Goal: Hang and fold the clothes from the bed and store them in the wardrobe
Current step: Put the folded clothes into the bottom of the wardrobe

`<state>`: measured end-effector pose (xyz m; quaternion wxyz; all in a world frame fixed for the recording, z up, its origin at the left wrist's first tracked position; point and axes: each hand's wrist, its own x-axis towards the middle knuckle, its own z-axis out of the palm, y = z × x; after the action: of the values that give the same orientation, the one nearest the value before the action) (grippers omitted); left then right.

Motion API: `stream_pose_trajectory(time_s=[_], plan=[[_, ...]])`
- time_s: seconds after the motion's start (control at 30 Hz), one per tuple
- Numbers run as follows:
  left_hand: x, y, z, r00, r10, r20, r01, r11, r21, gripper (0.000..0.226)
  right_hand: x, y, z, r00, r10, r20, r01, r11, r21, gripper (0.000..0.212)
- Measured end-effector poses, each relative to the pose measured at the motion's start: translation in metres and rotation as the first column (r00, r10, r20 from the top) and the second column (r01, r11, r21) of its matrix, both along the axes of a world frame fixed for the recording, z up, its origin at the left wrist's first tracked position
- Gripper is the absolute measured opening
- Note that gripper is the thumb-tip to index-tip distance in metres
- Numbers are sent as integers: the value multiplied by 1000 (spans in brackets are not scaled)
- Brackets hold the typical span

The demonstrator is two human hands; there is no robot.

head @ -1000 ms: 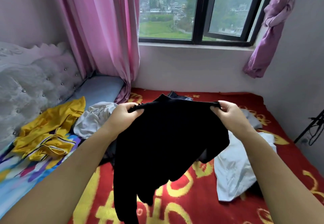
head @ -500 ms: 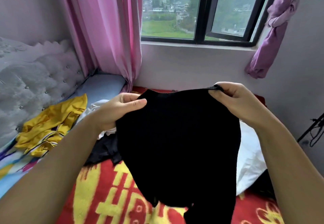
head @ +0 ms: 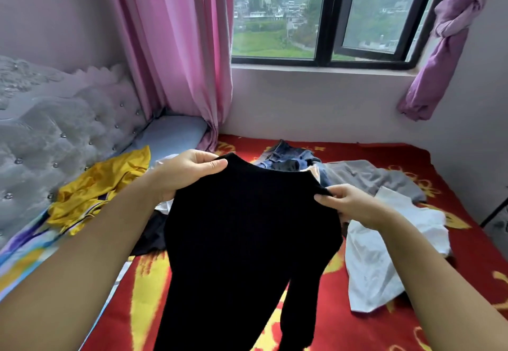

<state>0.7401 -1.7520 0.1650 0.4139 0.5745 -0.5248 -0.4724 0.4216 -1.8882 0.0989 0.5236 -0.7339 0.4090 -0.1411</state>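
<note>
Black trousers [head: 247, 240] hang in the air over the bed [head: 412, 323], their two legs dropping toward the lower edge of the view. My left hand [head: 189, 174] grips the left end of the waistband, thumb on top. My right hand [head: 349, 202] pinches the right end, lower than the left. Behind them on the red and yellow blanket lie blue jeans [head: 288, 155], a grey garment [head: 371, 177], a white garment [head: 384, 262] and a yellow garment [head: 99, 185]. The wardrobe is out of view.
A padded white headboard [head: 49, 136] runs along the left. Pink curtains [head: 178, 48] hang at the back left and a knotted purple curtain [head: 445, 42] at the right of the window [head: 324, 15]. The wall closes the bed's right side.
The trousers came down from their raised position and my right hand dropped lower than my left. The view tilted down, so the jeans and grey garment show behind the waistband.
</note>
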Motion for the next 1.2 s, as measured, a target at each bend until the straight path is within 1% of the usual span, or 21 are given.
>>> stream_pose_trajectory(time_s=[0.07,0.13,0.2,0.27,0.37,0.43,0.5,0.53,0.6,0.67,0.7,0.73,0.77,0.8,0.83,0.87,0.9,0.97,1.0,1.1,1.2], plan=[[1,1,-2,995,102,20,-102,995,-1,23,7,4,7,995,-76,58,85,983,-160,25],[-2,0,-3,970,238,41,-238,971,-4,23,18,5,20,980,-159,123,189,935,-300,24],[-12,-1,-5,929,368,36,-368,930,-24,24,31,11,37,953,-228,197,278,919,-279,27],[-33,-1,-2,909,417,-16,-417,907,-58,24,50,24,51,934,-254,251,310,925,-218,29],[-73,-5,8,928,367,-65,-373,917,-144,19,84,56,62,940,-158,303,250,923,-292,32],[-94,-8,19,929,369,-34,-368,911,-186,17,97,76,62,946,-34,321,142,937,-320,22],[-103,-10,27,930,367,-14,-362,910,-204,14,95,82,62,953,51,298,48,948,-315,11],[-104,-8,29,941,339,-7,-333,921,-200,14,90,82,63,956,89,281,2,952,-307,10],[-104,-5,30,962,271,40,-258,944,-205,14,81,79,64,957,121,264,-34,950,-310,26],[-103,-2,29,980,182,79,-157,955,-253,10,76,78,64,959,67,276,30,942,-334,32],[-99,-1,29,967,169,188,-98,936,-338,14,74,78,65,957,27,289,75,939,-335,34],[-93,-4,29,908,200,368,-22,899,-437,29,71,78,66,951,6,308,97,944,-317,37],[-86,-7,31,804,227,549,92,865,-492,51,68,77,67,945,9,328,91,953,-289,40],[-80,-10,34,695,219,685,206,852,-481,70,64,77,70,939,37,343,59,963,-264,43],[-77,-12,38,605,174,777,289,861,-418,80,62,76,73,932,85,352,8,967,-255,45],[-74,-16,41,570,105,815,338,874,-349,79,60,77,75,926,140,351,-43,962,-270,47],[-72,-20,44,594,19,805,361,888,-287,67,60,77,77,924,182,335,-76,950,-304,48],[-71,-25,51,708,-144,692,343,926,-158,30,61,77,78,926,203,319,-83,932,-354,50],[-69,-27,53,726,-169,666,325,939,-115,20,61,76,76,921,196,336,-74,936,-343,50],[-64,-32,59,644,-142,751,316,944,-92,17,59,72,61,896,164,413,-66,968,-241,46],[-67,-33,70,603,-164,781,336,940,-62,18,59,72,27,898,107,427,-17,978,-210,28]])
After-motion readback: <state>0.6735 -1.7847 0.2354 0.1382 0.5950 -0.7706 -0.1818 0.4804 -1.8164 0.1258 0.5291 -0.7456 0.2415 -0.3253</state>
